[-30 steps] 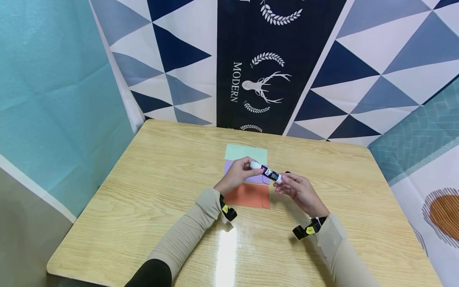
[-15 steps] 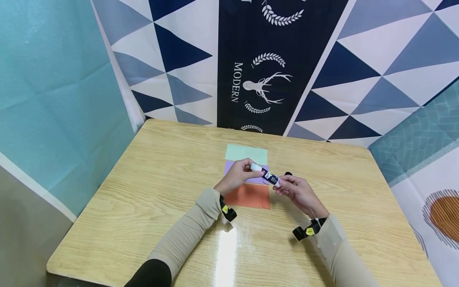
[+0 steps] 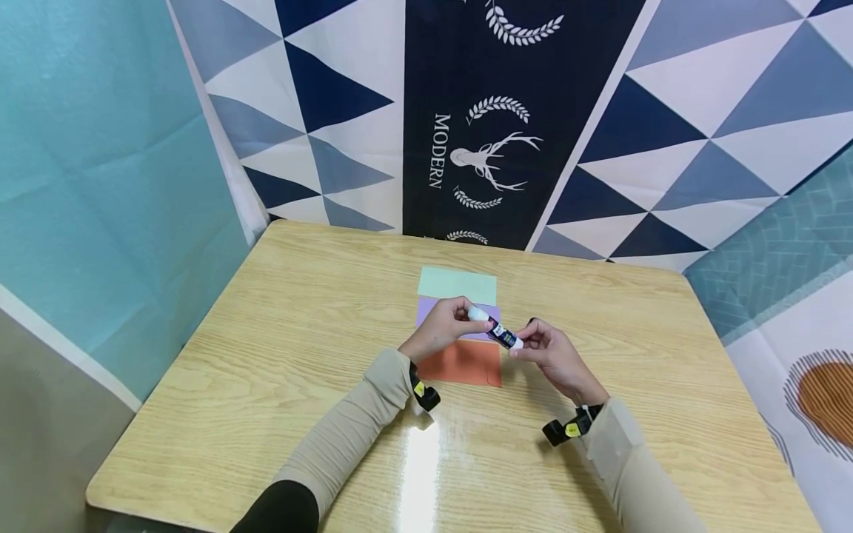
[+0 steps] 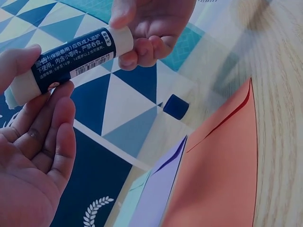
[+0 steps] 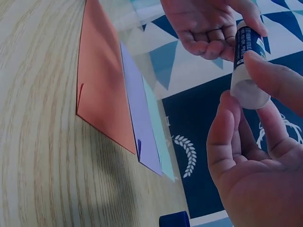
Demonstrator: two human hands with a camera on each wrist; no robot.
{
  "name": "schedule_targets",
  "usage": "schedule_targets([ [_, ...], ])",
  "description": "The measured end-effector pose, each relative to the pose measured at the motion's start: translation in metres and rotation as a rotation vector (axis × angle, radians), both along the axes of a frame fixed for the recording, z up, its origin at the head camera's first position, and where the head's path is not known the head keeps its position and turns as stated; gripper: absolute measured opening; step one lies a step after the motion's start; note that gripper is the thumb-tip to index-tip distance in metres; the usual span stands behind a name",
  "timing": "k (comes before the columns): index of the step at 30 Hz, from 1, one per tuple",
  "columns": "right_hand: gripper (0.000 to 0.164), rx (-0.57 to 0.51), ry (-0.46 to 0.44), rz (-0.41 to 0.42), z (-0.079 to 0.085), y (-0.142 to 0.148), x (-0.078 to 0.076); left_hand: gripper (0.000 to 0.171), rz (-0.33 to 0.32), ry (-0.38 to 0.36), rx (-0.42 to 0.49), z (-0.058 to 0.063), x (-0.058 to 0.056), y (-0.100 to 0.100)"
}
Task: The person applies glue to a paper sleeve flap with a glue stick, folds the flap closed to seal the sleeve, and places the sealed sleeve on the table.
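A dark blue glue stick (image 3: 495, 329) with white ends is held slanted above the table by both hands. My left hand (image 3: 443, 326) pinches its upper white end between thumb and fingers. My right hand (image 3: 552, 357) pinches its lower white end. The left wrist view shows the glue stick (image 4: 71, 59) with printed text, and the right hand (image 4: 151, 23) gripping its far end. The right wrist view looks along the glue stick (image 5: 248, 61) from its base. A dark blue cap (image 4: 176, 106) lies on the table beyond the hands.
Three paper sheets lie in a row on the wooden table (image 3: 280, 355): green (image 3: 457, 283) farthest, purple (image 3: 426, 311) in the middle, orange (image 3: 460, 364) nearest. Patterned cloth backdrops (image 3: 506, 118) stand close behind and beside the table.
The glue stick and both hands have drifted slightly left and closer together. My right hand now partly covers the cap on the table.
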State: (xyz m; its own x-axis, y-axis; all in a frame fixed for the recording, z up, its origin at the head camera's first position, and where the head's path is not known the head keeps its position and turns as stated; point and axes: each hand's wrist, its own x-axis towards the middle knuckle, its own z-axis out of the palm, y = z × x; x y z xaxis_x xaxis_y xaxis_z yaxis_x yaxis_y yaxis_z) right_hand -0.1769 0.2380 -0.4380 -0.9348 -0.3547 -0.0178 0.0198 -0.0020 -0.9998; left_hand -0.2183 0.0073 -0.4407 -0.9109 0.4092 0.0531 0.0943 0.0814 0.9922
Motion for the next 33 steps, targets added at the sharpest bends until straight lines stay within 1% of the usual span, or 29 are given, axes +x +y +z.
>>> schedule_targets([
  [2,0.024,0.014,0.005,-0.015,-0.0004,-0.0002,-0.0001,0.02,-0.005,-0.007,0.009,-0.0014,-0.0004,0.0001],
  [4,0.022,0.01,0.004,-0.013,-0.0006,0.0002,-0.0004,0.019,-0.006,-0.011,0.016,-0.0012,-0.0002,-0.0006],
  [9,0.012,-0.062,-0.024,0.052,0.0003,0.003,-0.002,0.02,-0.006,-0.006,0.032,0.0006,0.0,-0.0028],
  [13,0.02,-0.06,-0.053,0.084,0.0015,0.004,-0.003,0.02,-0.015,-0.008,0.047,0.0,-0.0006,-0.0026],
  [16,0.021,-0.048,-0.069,0.081,0.0021,0.004,-0.0032,0.02,-0.017,-0.009,0.052,-0.0002,-0.001,-0.002],
  [18,0.019,-0.054,-0.071,0.076,0.0019,0.0042,-0.0031,0.021,-0.019,-0.008,0.054,-0.0002,-0.0012,-0.0018],
  [22,0.013,-0.099,-0.062,0.069,0.0009,0.0033,-0.0025,0.02,-0.028,-0.001,0.059,-0.0002,-0.001,-0.0019],
  [24,0.01,-0.1,-0.051,0.054,0.0008,0.0022,-0.002,0.02,-0.023,0.003,0.05,0.0001,-0.0004,-0.0021],
  [26,0.011,-0.062,-0.033,0.018,0.0015,0.0003,-0.0013,0.02,-0.006,0.012,0.027,0.0008,0.0005,-0.0023],
  [30,0.019,0.077,0.01,-0.06,0.0036,-0.0035,-0.0007,0.022,0.028,0.016,-0.029,0.002,0.0026,-0.0019],
  [32,0.022,0.121,0.023,-0.079,0.0044,-0.0044,-0.0007,0.023,0.036,0.013,-0.039,0.0026,0.0032,-0.0014],
  [33,0.023,0.127,0.026,-0.08,0.0047,-0.0045,-0.0007,0.023,0.038,0.013,-0.038,0.0026,0.0033,-0.0011],
])
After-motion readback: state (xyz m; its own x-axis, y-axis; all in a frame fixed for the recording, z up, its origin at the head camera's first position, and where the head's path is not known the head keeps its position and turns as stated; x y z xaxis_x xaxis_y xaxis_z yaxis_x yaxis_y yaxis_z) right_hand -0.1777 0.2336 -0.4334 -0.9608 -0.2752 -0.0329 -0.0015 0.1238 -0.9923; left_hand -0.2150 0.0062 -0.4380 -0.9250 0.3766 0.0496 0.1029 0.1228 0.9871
